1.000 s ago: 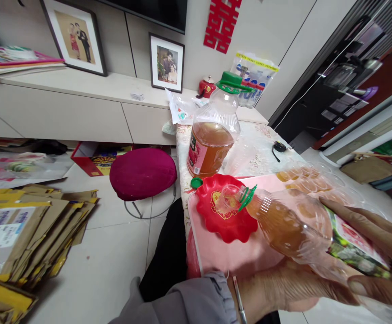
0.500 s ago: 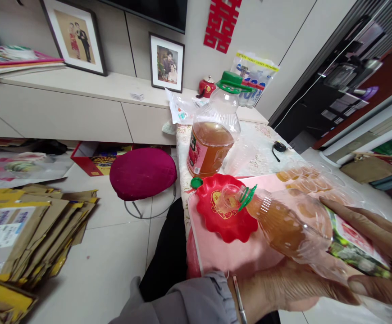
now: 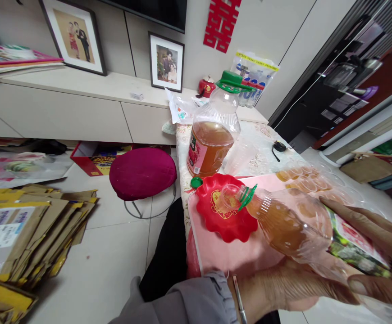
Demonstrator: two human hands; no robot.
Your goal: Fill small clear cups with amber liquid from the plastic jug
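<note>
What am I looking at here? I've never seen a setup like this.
There is no machine: these are a person's bare hands, filmed by one camera worn on the head, looking forward and down. The left hand and right hand hold a partly filled, tilted bottle, its neck over a red dish. Also on the table are a standing jug, a green cap by the dish, clear cups and a pink cloth.
</note>
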